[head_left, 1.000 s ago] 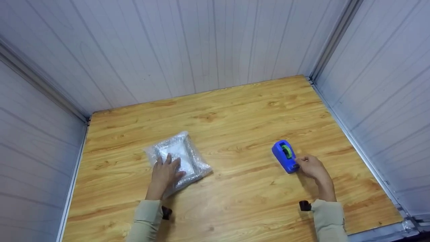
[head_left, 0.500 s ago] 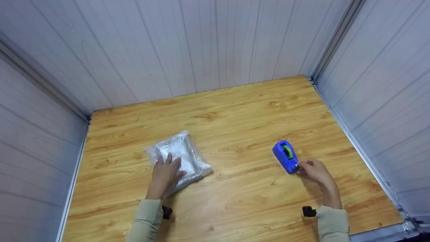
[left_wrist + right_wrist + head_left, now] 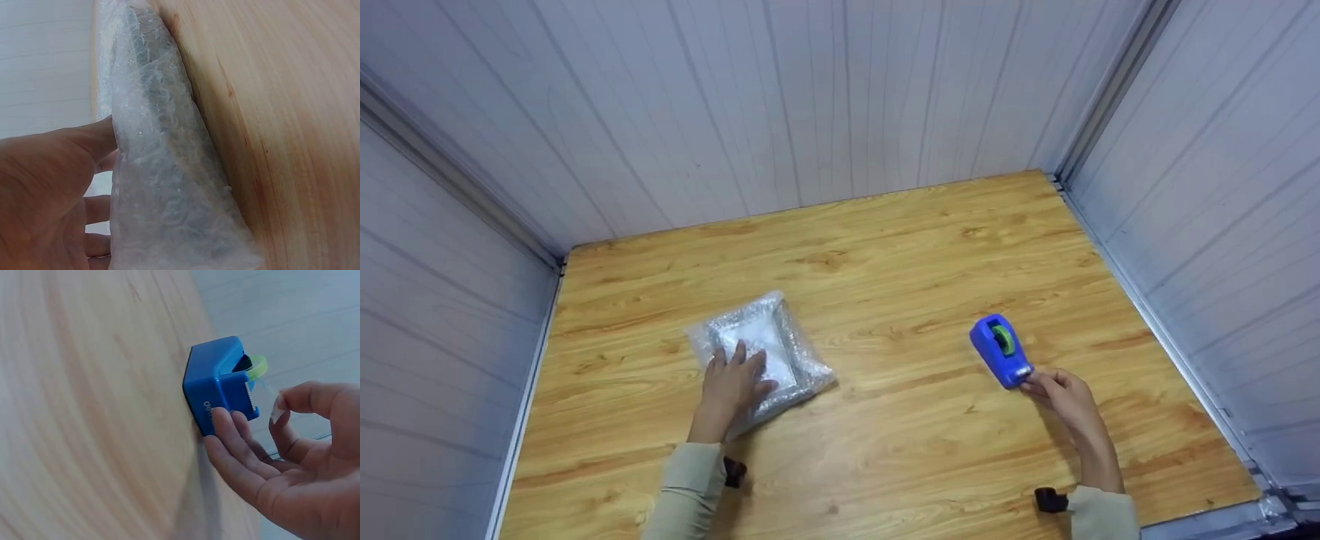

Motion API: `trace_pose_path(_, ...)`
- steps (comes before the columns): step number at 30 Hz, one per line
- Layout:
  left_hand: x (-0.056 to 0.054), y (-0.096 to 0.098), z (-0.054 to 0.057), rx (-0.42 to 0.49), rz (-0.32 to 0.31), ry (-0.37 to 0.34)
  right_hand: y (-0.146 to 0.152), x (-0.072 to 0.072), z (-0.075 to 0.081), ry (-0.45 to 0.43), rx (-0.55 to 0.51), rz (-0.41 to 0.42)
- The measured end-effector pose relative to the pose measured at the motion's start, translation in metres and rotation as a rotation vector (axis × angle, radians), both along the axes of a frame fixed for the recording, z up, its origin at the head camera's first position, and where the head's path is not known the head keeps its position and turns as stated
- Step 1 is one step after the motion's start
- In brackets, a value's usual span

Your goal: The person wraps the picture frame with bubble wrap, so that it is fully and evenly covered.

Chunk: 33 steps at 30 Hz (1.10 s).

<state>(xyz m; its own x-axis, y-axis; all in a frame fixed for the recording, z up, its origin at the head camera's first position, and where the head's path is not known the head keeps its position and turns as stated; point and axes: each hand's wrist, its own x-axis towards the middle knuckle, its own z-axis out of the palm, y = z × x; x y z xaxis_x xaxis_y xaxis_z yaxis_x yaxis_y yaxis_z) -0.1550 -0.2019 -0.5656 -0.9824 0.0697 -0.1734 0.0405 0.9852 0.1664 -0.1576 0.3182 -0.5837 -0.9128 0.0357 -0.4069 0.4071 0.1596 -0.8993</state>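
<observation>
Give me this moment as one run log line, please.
left hand: rests on bubble-wrapped package | right hand: pinches tape | tape: runs from roll to right hand | blue dispenser: on wooden table

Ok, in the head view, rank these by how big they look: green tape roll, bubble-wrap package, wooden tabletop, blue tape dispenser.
Largest to smallest:
1. Wooden tabletop
2. Bubble-wrap package, partly covered by the left hand
3. Blue tape dispenser
4. Green tape roll, only its visible part
</observation>
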Motion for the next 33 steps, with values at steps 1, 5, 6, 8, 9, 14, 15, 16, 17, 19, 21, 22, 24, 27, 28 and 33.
trace_pose_path(1, 0.0, 0.0, 0.0, -0.003, -0.001, 0.002, 0.0, 0.001, -0.001, 0.0, -0.008, -0.01)
trace_pose_path(5, 0.0, 0.0, 0.0, -0.019, -0.009, 0.012, -0.001, 0.003, -0.005, -0.013, -0.03, -0.045)
trace_pose_path(6, 0.0, 0.0, 0.0, -0.024, -0.013, 0.018, -0.001, 0.004, -0.006, -0.016, -0.031, -0.053)
trace_pose_path(8, 0.0, 0.001, 0.0, -0.03, -0.021, 0.025, -0.002, 0.004, -0.007, -0.017, -0.02, -0.06)
trace_pose_path(9, 0.0, 0.001, 0.0, -0.033, -0.023, 0.028, -0.002, 0.005, -0.007, -0.017, -0.011, -0.063)
trace_pose_path(14, 0.001, 0.0, -0.001, -0.029, -0.027, 0.046, -0.005, 0.005, -0.006, -0.026, 0.031, -0.062)
trace_pose_path(15, 0.001, 0.0, -0.001, -0.027, -0.026, 0.049, -0.006, 0.005, -0.006, -0.029, 0.035, -0.063)
trace_pose_path(16, 0.001, 0.0, -0.001, -0.023, -0.026, 0.052, -0.007, 0.005, -0.006, -0.029, 0.043, -0.066)
trace_pose_path(17, 0.001, 0.0, -0.002, -0.022, -0.023, 0.052, -0.007, 0.004, -0.006, -0.03, 0.055, -0.064)
trace_pose_path(19, 0.001, 0.0, -0.002, -0.018, -0.018, 0.048, -0.009, 0.004, -0.006, -0.027, 0.068, -0.069)
trace_pose_path(21, 0.001, 0.0, -0.002, -0.016, -0.017, 0.045, -0.01, 0.003, -0.007, -0.024, 0.084, -0.077)
trace_pose_path(22, 0.001, 0.0, -0.002, -0.014, -0.015, 0.042, -0.01, 0.003, -0.007, -0.023, 0.092, -0.078)
trace_pose_path(24, 0.001, 0.0, -0.002, -0.008, -0.011, 0.036, -0.011, 0.003, -0.008, -0.027, 0.095, -0.082)
trace_pose_path(27, 0.001, 0.0, -0.003, -0.003, -0.006, 0.031, -0.013, 0.003, -0.009, -0.032, 0.101, -0.088)
trace_pose_path(28, 0.001, 0.0, -0.002, -0.004, -0.006, 0.029, -0.013, 0.003, -0.009, -0.036, 0.102, -0.091)
trace_pose_path(33, 0.0, 0.001, -0.002, -0.006, -0.005, 0.025, -0.015, 0.0, -0.01, -0.034, 0.135, -0.096)
